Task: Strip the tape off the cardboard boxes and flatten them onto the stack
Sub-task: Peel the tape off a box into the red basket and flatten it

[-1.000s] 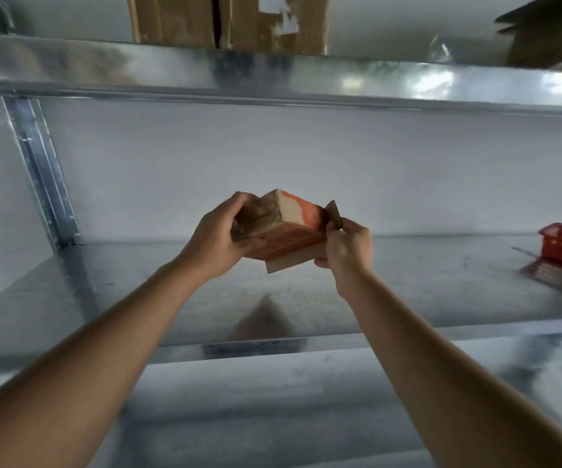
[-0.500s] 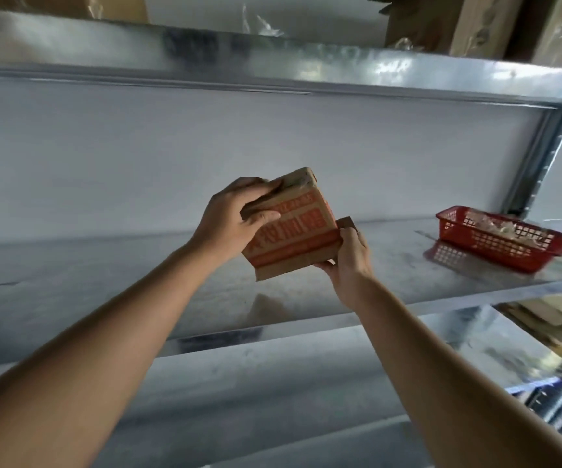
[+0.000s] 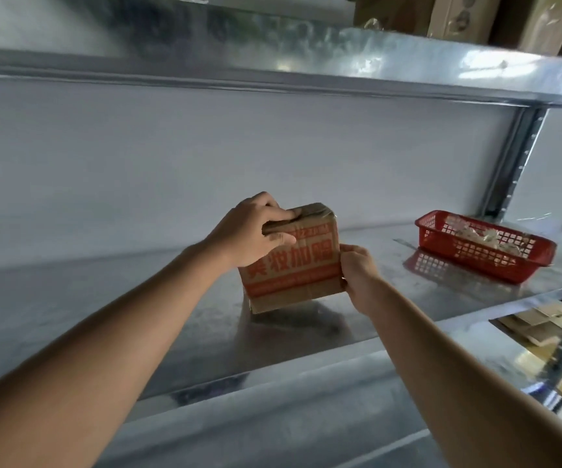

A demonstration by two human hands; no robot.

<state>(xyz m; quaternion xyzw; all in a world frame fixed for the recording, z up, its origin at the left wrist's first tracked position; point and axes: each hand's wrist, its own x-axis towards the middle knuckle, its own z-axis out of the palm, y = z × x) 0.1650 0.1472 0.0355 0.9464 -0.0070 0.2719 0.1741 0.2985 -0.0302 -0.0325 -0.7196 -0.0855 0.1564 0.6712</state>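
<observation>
A small brown cardboard box (image 3: 296, 265) with red printed characters stands on its lower edge on the metal shelf (image 3: 137, 298), tilted slightly. Shiny tape covers its top. My left hand (image 3: 249, 231) grips the box's upper left corner, fingers curled over the taped top. My right hand (image 3: 357, 268) pinches the box's right edge near the lower corner. A stack of flattened cardboard pieces (image 3: 539, 322) lies on a lower level at the right.
A red plastic basket (image 3: 482, 251) holding crumpled tape scraps sits on the shelf to the right. Brown cartons (image 3: 458, 18) stand on the upper shelf. A perforated metal upright (image 3: 516, 163) rises at the right, against a white wall.
The box has come down from mid-air onto the shelf and turned its printed face toward me. The view has swung right, bringing the red basket and the flattened stack into sight.
</observation>
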